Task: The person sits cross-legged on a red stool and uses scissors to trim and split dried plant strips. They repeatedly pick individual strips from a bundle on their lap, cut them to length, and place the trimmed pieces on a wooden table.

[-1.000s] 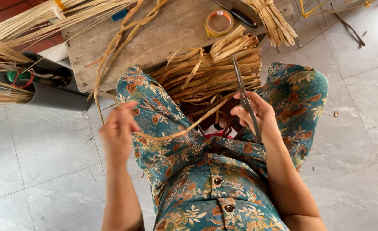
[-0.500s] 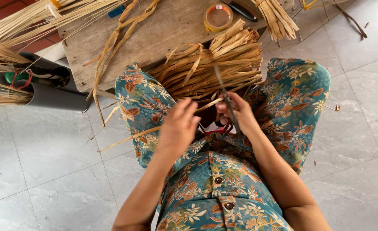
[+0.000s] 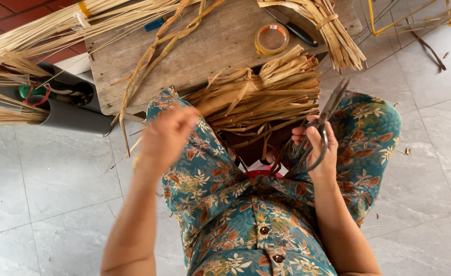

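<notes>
Looking down from the head camera onto a lap in teal flowered clothes (image 3: 225, 204), knees spread above a grey tiled floor (image 3: 46, 174). Right hand (image 3: 317, 148) closed around the loop handles of a pair of dark metal scissors (image 3: 320, 128), blades pointing up and away toward the table, tips close together. Left hand (image 3: 167, 135) blurred, hovering over the left knee; cannot tell whether clamped on anything or loose. Between the knees, a thick bundle of dry straw strips (image 3: 258, 99), lying crosswise and resting against the near edge of a worn wooden table (image 3: 205, 46). On that table, a roll of tape (image 3: 271, 40), just beside a tied sheaf of straw (image 3: 333, 30). To the far left, dark tubes (image 3: 67, 102) with thin reeds (image 3: 26, 30) fanning above.
</notes>
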